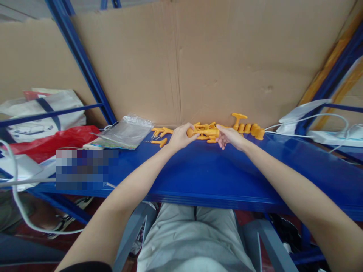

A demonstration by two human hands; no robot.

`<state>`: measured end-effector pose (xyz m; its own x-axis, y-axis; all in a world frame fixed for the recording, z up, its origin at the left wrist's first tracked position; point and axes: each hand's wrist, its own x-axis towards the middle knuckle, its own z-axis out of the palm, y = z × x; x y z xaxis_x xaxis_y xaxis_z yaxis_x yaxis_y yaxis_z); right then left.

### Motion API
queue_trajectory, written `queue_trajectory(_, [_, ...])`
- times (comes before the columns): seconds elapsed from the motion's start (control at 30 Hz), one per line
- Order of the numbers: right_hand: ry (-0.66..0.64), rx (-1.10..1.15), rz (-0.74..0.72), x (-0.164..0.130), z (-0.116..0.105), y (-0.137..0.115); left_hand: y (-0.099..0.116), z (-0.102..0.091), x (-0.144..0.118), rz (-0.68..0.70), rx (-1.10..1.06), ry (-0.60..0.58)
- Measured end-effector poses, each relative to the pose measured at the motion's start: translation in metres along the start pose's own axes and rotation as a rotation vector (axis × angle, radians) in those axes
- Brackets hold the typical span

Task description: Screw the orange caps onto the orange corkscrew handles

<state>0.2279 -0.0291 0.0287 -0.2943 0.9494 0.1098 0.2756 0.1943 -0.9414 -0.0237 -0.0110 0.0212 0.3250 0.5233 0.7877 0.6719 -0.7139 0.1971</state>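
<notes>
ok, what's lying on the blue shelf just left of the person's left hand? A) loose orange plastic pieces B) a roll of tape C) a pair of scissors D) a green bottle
A: loose orange plastic pieces lie on the blue shelf beside the left hand, next to a clear plastic bag.

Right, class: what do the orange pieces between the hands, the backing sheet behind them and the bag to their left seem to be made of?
Orange pieces: probably moulded plastic, uniform colour, smooth matte look. Backing sheet: corrugated cardboard, brown with creases and fold lines. Bag: thin clear plastic film, crinkled and glinting. Both hands, left hand and right hand, grip the orange pieces.
</notes>
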Motion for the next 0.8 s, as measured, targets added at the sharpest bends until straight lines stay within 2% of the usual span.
queue_trajectory(0.13, [-0.006,-0.001,0.069,-0.001,-0.005,-0.002,-0.003,-0.001,0.001,-0.033,0.019,-0.015])
queue_trajectory(0.4, [0.045,0.014,-0.057,-0.009,-0.003,-0.009,-0.004,-0.001,0.001,-0.018,0.027,-0.017])
queue_trajectory(0.8, [0.005,-0.075,-0.132,-0.014,0.002,-0.016,-0.004,0.002,-0.001,0.029,0.002,-0.012])
